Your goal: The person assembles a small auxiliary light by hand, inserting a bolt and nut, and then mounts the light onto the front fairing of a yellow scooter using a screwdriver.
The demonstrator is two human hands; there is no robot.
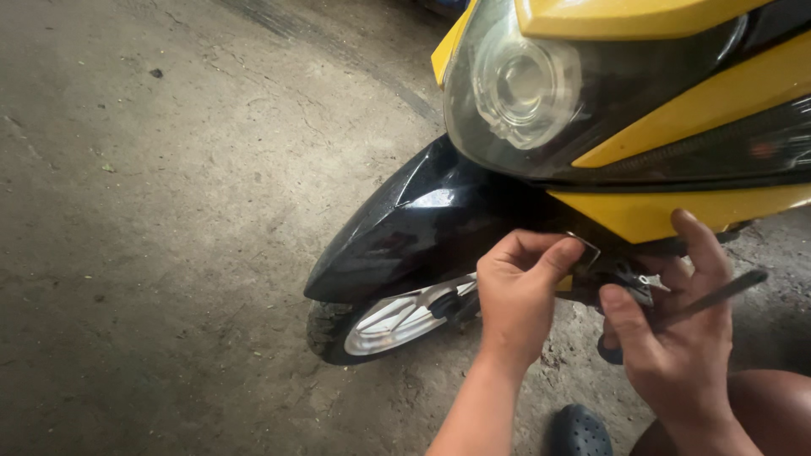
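Observation:
A yellow and black scooter fills the upper right, with its clear headlight (515, 93) above a glossy black front mudguard (405, 228) and a white-rimmed front wheel (380, 325). My left hand (519, 295) pinches a small dark metal piece (585, 251) under the lower yellow panel (667, 215). My right hand (676, 333) holds a thin dark tool (718, 295) whose shaft points up to the right, its index finger touching the yellow panel's edge. A small metal fitting (638, 280) shows between the two hands.
Rough grey concrete floor (169, 211) spreads left and below the scooter. A dark perforated clog (581, 432) sits at the bottom edge, and my bare knee (769, 405) is at the lower right.

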